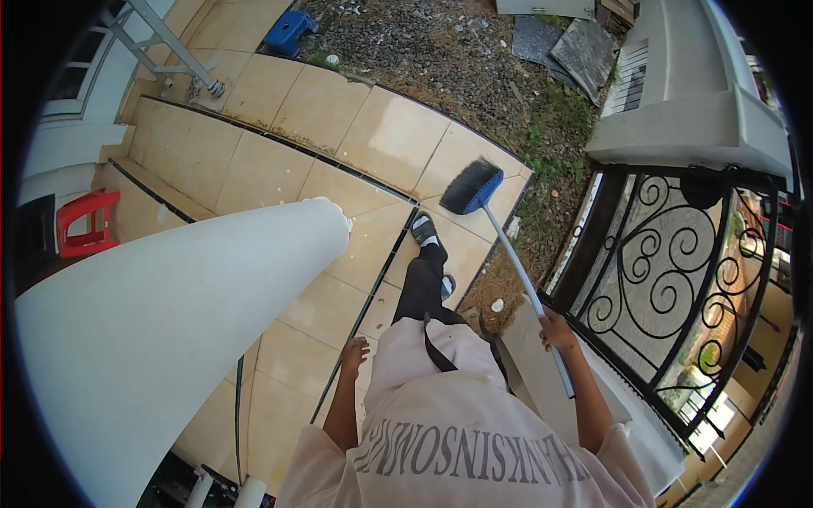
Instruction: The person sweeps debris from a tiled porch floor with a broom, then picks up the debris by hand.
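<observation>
My right hand (556, 330) is closed round the grey-blue handle of a broom (519, 269), near the handle's upper end. The broom's blue head with dark bristles (471, 185) is out in front of my feet, over the beige tiles by the paving's edge. My left hand (356, 352) hangs at my side with nothing in it, its fingers loosely bent and apart. Nearest to that hand are the tiled floor (306, 360) and my light shirt.
A thick white column (186, 296) stands on my left, a red plastic stool (87, 222) beyond it. A ladder (161, 42) and a blue step stool (290, 34) are ahead. Gravel (406, 59) borders the tiles. A black iron gate (660, 279) is on my right.
</observation>
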The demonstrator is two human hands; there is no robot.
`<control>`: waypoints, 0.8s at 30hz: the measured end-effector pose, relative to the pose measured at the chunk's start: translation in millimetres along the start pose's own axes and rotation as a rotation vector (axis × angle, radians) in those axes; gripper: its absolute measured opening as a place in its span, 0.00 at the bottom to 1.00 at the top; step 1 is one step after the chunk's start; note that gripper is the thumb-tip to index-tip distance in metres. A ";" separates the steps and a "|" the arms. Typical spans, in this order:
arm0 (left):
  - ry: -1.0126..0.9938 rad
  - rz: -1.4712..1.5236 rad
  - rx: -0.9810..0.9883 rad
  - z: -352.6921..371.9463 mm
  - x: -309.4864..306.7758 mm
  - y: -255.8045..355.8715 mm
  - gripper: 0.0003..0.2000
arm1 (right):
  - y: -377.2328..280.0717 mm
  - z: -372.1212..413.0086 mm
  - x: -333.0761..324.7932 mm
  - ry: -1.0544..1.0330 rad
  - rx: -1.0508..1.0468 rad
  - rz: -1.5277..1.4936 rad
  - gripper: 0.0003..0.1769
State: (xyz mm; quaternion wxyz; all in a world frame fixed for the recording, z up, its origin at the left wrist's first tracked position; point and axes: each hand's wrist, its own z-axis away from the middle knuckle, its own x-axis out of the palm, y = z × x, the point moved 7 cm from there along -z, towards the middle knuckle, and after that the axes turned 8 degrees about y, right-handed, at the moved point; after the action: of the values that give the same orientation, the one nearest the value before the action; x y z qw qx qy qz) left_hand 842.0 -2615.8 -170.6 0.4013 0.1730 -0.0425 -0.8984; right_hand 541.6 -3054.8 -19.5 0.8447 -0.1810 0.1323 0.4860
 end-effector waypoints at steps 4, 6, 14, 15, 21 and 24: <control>0.011 -0.058 -0.020 -0.3 3.3 -25.7 0.14 | 26.5 57.3 -45.2 0.204 -0.062 0.198 0.27; 0.004 -0.098 -0.017 9.6 10.9 -17.3 0.14 | 8.7 82.3 -56.1 0.205 -0.068 0.199 0.28; -0.006 -0.008 -0.004 13.3 34.4 26.3 0.15 | -190.6 23.3 24.4 0.013 -0.460 0.111 0.27; -0.003 -0.012 -0.016 10.8 35.0 28.8 0.15 | -231.7 8.6 46.6 -0.032 -0.468 0.087 0.28; 0.055 -0.027 -0.004 22.2 24.6 78.1 0.16 | -375.8 -113.5 173.2 -0.261 -0.629 -0.050 0.27; 0.086 -0.014 -0.020 34.7 18.6 103.9 0.15 | -352.5 -124.1 155.0 -0.271 -0.551 -0.059 0.27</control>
State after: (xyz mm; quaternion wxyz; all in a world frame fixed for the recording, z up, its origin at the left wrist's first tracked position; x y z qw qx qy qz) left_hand 891.9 -2701.8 -120.9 0.3983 0.2076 -0.0149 -0.8933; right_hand 918.3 -3151.8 -130.6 0.7874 -0.3405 -0.1237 0.4987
